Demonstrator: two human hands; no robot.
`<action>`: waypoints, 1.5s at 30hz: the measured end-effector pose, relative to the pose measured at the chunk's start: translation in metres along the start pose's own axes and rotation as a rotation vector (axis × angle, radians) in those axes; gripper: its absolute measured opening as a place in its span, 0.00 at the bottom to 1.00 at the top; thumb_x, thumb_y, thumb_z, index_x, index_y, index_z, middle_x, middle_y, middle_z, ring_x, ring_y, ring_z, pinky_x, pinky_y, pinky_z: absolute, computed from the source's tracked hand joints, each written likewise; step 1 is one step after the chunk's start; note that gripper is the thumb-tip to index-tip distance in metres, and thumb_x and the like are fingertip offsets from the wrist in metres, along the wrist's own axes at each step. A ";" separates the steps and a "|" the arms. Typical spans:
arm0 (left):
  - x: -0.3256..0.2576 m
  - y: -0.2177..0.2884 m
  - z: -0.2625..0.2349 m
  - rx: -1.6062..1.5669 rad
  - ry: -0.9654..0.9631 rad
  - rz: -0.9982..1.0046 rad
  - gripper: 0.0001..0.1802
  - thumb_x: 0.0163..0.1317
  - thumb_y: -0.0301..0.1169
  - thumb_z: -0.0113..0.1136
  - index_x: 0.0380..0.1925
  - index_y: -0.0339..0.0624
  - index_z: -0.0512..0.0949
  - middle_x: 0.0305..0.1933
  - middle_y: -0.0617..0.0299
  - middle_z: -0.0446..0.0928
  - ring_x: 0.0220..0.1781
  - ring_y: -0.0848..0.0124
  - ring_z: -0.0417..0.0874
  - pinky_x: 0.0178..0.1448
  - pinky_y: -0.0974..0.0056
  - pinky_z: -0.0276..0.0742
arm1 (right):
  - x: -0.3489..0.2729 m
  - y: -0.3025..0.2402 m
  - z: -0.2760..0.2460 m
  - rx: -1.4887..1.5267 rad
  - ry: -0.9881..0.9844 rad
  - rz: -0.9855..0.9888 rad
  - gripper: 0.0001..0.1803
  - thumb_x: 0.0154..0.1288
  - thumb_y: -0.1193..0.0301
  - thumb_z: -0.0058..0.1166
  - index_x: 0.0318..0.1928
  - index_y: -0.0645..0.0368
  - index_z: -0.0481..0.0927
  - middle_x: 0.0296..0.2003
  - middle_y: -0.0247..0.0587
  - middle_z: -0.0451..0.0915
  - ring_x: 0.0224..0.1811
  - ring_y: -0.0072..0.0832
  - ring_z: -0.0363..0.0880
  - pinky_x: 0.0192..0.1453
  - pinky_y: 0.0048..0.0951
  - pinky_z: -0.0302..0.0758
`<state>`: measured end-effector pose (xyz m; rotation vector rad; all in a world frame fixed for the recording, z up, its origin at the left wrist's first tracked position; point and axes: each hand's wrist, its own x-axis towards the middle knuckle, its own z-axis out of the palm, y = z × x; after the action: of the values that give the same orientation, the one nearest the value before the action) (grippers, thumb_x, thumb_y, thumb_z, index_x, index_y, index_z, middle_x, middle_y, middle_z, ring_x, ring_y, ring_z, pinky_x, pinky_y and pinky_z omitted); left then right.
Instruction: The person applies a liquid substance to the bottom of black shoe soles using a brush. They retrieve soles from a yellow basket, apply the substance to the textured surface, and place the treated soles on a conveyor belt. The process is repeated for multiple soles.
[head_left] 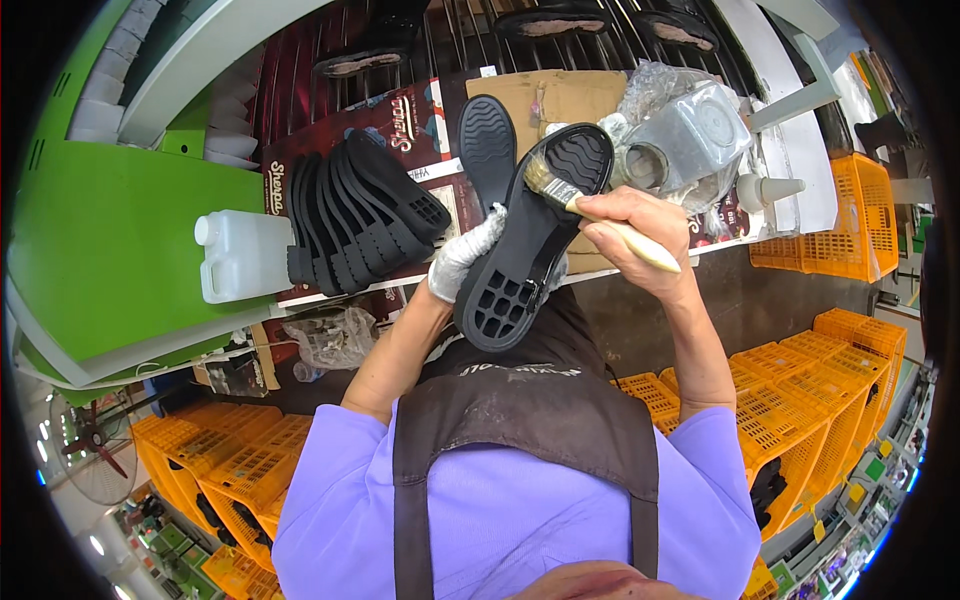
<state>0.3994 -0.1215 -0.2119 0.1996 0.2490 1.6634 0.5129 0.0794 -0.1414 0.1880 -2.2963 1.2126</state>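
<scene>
My left hand (466,256), in a whitish glove, grips a black shoe sole (518,262) by its side, heel end toward me. Hollow grid cells show in its heel and wavy ridges at its toe. My bare right hand (640,235) is closed round the pale handle of a flat paintbrush (622,232). The brush's bristles touch the sole near the toe's left edge. Just behind, a second black sole (487,150) lies on the cardboard (550,100). To the left, several black soles (365,215) lean together in a row.
A white plastic jug (245,255) stands left of the row. Right of my hands are a clear plastic container (700,135) with an open round mouth, and a white nozzle bottle (770,190). Black shoes (552,22) sit on the rollers behind. Orange crates (790,390) stand around me.
</scene>
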 end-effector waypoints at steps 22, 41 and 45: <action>0.020 0.002 0.007 -0.074 0.128 0.240 0.29 0.73 0.49 0.36 0.61 0.38 0.65 0.53 0.48 0.75 0.47 0.58 0.81 0.54 0.56 0.79 | -0.006 -0.026 0.022 0.116 -0.113 -0.050 0.12 0.51 0.78 0.65 0.38 0.66 0.82 0.33 0.44 0.84 0.29 0.33 0.83 0.32 0.28 0.78; 0.018 0.006 0.020 -0.266 0.155 0.062 0.23 0.73 0.43 0.41 0.54 0.37 0.72 0.53 0.50 0.77 0.50 0.59 0.81 0.57 0.53 0.79 | 0.011 -0.040 0.007 0.302 -0.304 -0.056 0.14 0.58 0.66 0.63 0.37 0.66 0.83 0.23 0.43 0.82 0.24 0.30 0.81 0.29 0.26 0.76; 0.015 0.004 0.018 -0.351 0.049 0.031 0.19 0.73 0.37 0.39 0.52 0.36 0.73 0.51 0.52 0.78 0.49 0.61 0.82 0.56 0.56 0.80 | 0.019 -0.037 0.007 0.352 -0.352 -0.107 0.14 0.57 0.66 0.64 0.37 0.65 0.83 0.22 0.43 0.81 0.23 0.30 0.81 0.27 0.26 0.75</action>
<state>0.3989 -0.1065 -0.1934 -0.1018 -0.0113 1.7150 0.5070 0.0549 -0.1077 0.6914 -2.2998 1.6251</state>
